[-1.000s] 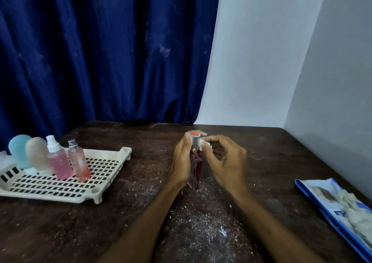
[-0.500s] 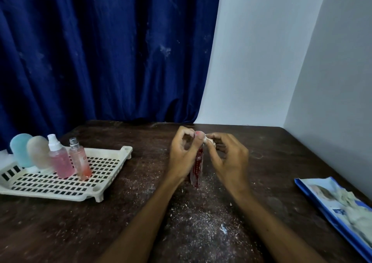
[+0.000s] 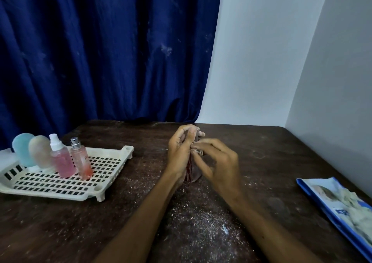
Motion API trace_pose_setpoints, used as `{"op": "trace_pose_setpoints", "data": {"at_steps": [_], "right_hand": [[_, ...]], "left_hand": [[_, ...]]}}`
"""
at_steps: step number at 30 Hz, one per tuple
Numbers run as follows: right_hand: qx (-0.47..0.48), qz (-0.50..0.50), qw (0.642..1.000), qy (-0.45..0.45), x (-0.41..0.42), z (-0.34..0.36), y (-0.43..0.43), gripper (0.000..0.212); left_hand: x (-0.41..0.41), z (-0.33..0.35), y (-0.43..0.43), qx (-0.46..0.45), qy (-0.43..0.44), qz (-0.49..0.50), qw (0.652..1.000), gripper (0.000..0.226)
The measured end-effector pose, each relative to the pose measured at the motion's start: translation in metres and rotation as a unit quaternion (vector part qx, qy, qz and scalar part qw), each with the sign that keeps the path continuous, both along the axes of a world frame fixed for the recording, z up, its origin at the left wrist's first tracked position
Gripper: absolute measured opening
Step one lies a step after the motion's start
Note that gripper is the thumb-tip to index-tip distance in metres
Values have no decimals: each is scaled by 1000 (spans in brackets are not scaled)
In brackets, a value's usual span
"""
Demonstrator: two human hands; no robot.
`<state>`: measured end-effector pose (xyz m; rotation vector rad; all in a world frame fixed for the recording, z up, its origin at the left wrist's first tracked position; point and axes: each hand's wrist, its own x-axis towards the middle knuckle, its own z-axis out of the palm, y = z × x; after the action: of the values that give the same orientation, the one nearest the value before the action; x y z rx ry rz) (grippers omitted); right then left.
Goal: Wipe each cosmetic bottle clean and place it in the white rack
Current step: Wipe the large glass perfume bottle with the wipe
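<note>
A slim red bottle (image 3: 190,170) stands upright at the middle of the table, mostly hidden between my hands. My left hand (image 3: 180,154) grips its top and upper body with curled fingers. My right hand (image 3: 218,162) pinches a small whitish wipe (image 3: 198,151) against the bottle's upper part. On the left sits the white rack (image 3: 108,163), holding a blue bottle (image 3: 23,149), a pale peach bottle (image 3: 40,152), a pink spray bottle (image 3: 61,160) and a clear pink bottle (image 3: 81,159).
A blue pack of wipes (image 3: 340,208) lies at the table's right edge, near the grey wall. White dust and crumbs (image 3: 201,228) cover the dark wooden table in front of my arms. A blue curtain (image 3: 100,51) hangs behind.
My left hand's fingers have closed over the bottle's cap, which showed a second ago. My right hand with the wipe has slid down from the cap to the bottle's upper body.
</note>
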<state>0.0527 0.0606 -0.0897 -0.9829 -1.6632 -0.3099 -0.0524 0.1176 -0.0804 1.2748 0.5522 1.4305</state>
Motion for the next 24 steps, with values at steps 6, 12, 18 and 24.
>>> {"op": "trace_pose_setpoints", "data": {"at_steps": [6, 12, 18, 24], "right_hand": [[-1, 59, 991, -117, 7, 1, 3, 13], [-83, 96, 976, -179, 5, -5, 9, 9], [-154, 105, 964, -191, 14, -8, 9, 5], [-89, -30, 995, -28, 23, -11, 24, 5]], "left_hand": [[-4, -3, 4, -62, -52, 21, 997, 27], [-6, -4, 7, -163, -128, 3, 978, 32], [-13, -4, 13, -208, -150, 10, 966, 34], [-6, -7, 9, -150, -92, 34, 984, 37]]}}
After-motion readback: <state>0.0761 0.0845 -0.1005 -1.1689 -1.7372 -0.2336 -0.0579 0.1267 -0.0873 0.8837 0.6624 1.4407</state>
